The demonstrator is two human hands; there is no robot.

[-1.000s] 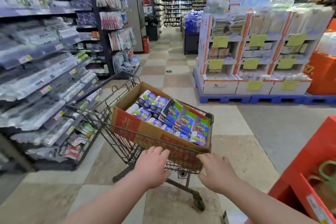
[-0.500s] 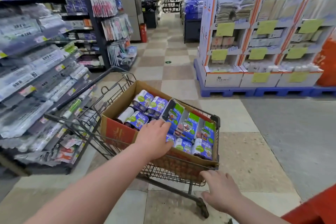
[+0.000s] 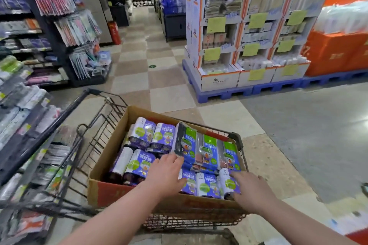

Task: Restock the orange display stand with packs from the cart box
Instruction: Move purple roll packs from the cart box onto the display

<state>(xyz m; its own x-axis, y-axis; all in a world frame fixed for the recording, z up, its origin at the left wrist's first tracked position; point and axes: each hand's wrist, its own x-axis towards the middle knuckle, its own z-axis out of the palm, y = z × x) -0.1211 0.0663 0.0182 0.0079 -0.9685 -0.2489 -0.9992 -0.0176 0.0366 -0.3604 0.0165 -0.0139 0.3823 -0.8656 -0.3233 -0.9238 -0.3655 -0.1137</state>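
A brown cardboard box sits in a wire shopping cart straight in front of me. It is filled with purple-and-green packs, some lying flat and three standing taller at the right. My left hand reaches into the box with straight fingers touching the lower edge of the leftmost tall pack. My right hand hovers with spread fingers over the flat packs in the box's near right corner. Only an orange sliver of the display stand shows at the bottom right.
Shelves of packaged goods run close along the cart's left side. White display stands on blue pallets stand ahead to the right, with stacked orange boxes beside them. Tiled aisle floor stretches ahead; grey floor lies to the right.
Both hands left the cart's near edge and moved into the box, the left first, then the right. The view turned left, so the orange stand slid almost out of sight.
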